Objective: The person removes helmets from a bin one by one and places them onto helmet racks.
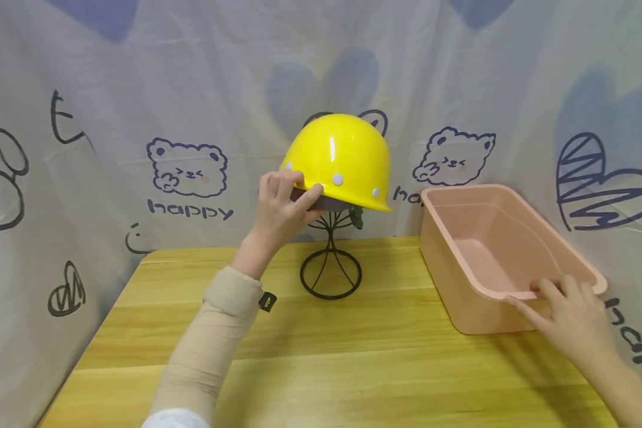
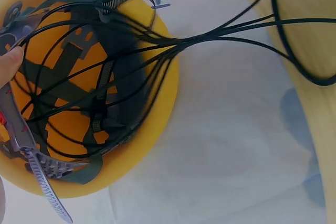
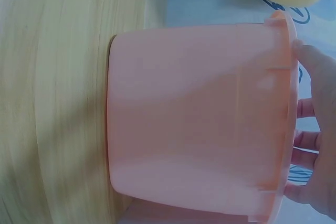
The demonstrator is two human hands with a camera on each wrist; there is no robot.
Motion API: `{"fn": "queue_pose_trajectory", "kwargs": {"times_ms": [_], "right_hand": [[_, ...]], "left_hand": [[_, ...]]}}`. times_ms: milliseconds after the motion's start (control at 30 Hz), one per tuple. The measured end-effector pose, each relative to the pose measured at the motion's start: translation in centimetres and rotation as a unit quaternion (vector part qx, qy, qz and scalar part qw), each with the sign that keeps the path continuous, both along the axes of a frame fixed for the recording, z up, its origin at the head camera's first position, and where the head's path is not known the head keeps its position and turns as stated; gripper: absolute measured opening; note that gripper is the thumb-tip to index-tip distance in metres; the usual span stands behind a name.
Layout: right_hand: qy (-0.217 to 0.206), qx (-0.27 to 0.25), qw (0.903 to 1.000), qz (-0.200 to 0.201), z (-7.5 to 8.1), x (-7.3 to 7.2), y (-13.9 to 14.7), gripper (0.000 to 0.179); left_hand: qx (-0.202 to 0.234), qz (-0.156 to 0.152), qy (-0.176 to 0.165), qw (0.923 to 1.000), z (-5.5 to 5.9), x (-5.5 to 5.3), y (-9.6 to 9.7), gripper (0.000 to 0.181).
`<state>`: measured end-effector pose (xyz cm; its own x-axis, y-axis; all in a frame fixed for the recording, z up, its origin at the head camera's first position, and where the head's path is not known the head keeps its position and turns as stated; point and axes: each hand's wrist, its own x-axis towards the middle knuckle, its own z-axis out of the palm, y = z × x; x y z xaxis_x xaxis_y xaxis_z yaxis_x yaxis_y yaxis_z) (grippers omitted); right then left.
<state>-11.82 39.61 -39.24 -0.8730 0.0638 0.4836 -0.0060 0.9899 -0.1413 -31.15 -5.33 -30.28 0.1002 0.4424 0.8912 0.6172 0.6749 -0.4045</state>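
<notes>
- Grips the helmet (image 1: pixel 348 154) by its lower left edge with the left hand (image 1: pixel 283 205), fingers curled and thumb pinched against the rim.
- Holds the helmet over the top of the stand (image 1: pixel 331 242), dome up and tilted, brim dipping lower toward the right.
- Shows, in the left wrist view, the stand's wires reaching inside the helmet among dark straps (image 2: pixel 128 72); cannot tell whether touching the crown.
- Shows there too a grey band (image 2: pixel 18 124) under one fingertip, and a ribbed strip (image 2: pixel 47 187) hanging past the rim.
- Grasps the near rim of the bin (image 1: pixel 444 267) with the right hand (image 1: pixel 575 315), thumb outside, other fingers hooked over to the inner side.
- Has the bin upright on the table (image 1: pixel 331 356), right of the stand and apart from it.
- Wears a beige sleeve (image 1: pixel 214 321) on the left forearm, nearer than the stand, with a black tab (image 1: pixel 267 301) at the wrist.
- Faces, behind the stand, a cloth (image 1: pixel 192 89) printed with hearts, bears and "happy".
</notes>
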Motion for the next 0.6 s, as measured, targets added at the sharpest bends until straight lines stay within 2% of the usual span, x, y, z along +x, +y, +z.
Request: {"fn": "queue_pose_trajectory", "kwargs": {"times_ms": [200, 400, 500, 600], "right_hand": [[0.010, 0.001, 0.9999, 0.006, -0.3, 0.0, 0.1, 0.053], [0.004, -0.001, 1.0000, 0.002, -0.4, 0.0, 0.0, 0.054], [-0.005, -0.004, 1.0000, -0.005, -0.4, 0.0, 0.0, 0.055], [-0.007, -0.003, 1.0000, -0.007, -0.5, 0.0, 0.0, 0.055]], "left_hand": [[0.001, -0.001, -0.021, 0.9998, -1.4, 0.0, 0.1, 0.061], [-0.003, 0.014, -0.019, 0.9997, -2.3, 0.4, 0.0, 0.070], [-0.008, 0.011, -0.016, 0.9998, -2.8, 0.5, 0.0, 0.070], [-0.012, -0.006, -0.015, 0.9998, -3.3, 0.7, 0.1, 0.065]]}}
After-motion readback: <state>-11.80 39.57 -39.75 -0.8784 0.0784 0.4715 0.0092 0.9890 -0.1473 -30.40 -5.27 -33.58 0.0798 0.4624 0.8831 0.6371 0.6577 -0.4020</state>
